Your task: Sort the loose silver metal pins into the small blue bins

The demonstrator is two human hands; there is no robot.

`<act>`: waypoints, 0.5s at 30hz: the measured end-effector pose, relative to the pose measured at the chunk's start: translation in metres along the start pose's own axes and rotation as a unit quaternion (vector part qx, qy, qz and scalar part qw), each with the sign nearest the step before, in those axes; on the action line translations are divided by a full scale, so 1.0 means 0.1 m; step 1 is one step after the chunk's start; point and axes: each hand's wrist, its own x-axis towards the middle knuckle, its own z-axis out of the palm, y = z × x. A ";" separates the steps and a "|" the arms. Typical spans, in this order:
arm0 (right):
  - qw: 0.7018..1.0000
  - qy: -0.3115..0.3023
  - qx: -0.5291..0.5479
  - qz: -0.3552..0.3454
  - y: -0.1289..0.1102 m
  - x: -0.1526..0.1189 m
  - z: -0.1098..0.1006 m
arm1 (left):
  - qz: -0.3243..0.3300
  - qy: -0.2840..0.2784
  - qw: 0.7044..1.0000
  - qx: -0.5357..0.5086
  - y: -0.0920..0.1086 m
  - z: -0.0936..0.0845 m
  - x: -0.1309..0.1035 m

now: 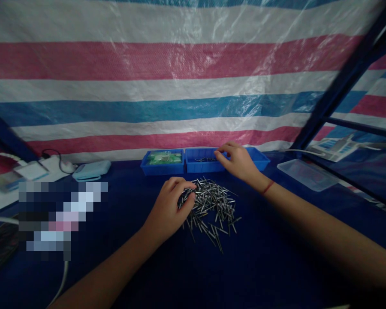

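A loose heap of thin metal rods lies on the dark blue table in front of me. My left hand rests at the heap's left edge, fingers curved over the rods, with a gap between thumb and forefinger. My right hand is over the long blue bin, thumb and fingers apart and nothing visible between them. Inside that bin, a few similar metal rods lie left of my right hand. Part of the bin is hidden behind the hand.
Left of the long bin stands a smaller blue bin holding green-and-clear plastic packets. A light blue case, white power adapters and cables are at the left. A clear plastic lid or tray lies at the right, beside a metal frame post.
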 end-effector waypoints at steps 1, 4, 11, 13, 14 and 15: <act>1.000 -0.004 0.003 0.001 -0.04 -0.06 -0.02 | 0.000 -0.003 1.000 0.003 -0.01 0.00 0.00; 0.999 -0.029 0.035 -0.001 -0.13 -0.31 -0.12 | 0.003 -0.023 1.000 0.009 -0.03 0.02 0.01; 0.985 -0.106 0.131 0.021 -0.16 -0.63 -0.19 | 0.010 -0.091 0.994 0.066 0.02 0.06 -0.03; 0.983 -0.117 0.139 0.010 -0.17 -0.64 -0.19 | 0.014 -0.114 0.989 0.091 0.04 0.05 -0.04; 0.983 -0.123 0.139 0.000 -0.19 -0.64 -0.20 | 0.018 -0.126 0.986 0.104 0.04 0.04 -0.04; 0.982 -0.130 0.136 -0.012 -0.20 -0.64 -0.21 | 0.021 -0.135 0.984 0.116 0.05 0.03 -0.04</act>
